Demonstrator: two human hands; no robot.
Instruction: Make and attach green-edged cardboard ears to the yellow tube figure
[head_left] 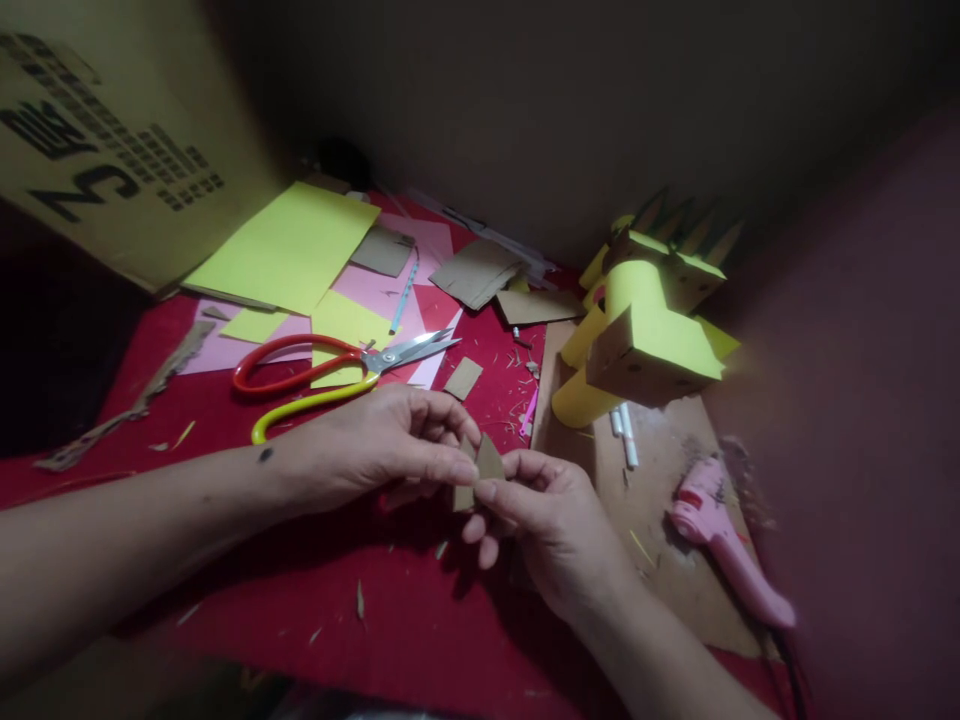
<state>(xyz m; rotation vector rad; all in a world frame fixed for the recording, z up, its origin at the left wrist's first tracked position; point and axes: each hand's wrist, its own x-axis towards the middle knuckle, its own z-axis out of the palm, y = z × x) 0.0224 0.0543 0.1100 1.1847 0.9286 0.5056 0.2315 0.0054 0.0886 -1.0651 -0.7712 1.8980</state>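
Over the red cloth, my left hand (409, 440) and my right hand (551, 510) meet, thumbs nearly touching. Both are closed on small brown cardboard pieces (490, 458), one with a pointed top. How the pieces lie against each other is partly hidden by my fingers. Just beyond my left hand lie scissors (386, 362) with one red and one yellow handle, blades pointing right. A small cardboard rectangle (463, 378) rests on the cloth above my fingertips.
Yellow paper (289, 245), pink sheets and cardboard scraps (476, 272) cover the back. At right, a cardboard board (660, 500) bears a pink glue gun (727, 545), white sticks (627, 436) and a yellow paper-and-cardboard model (649, 340). A large carton (142, 120) stands back left.
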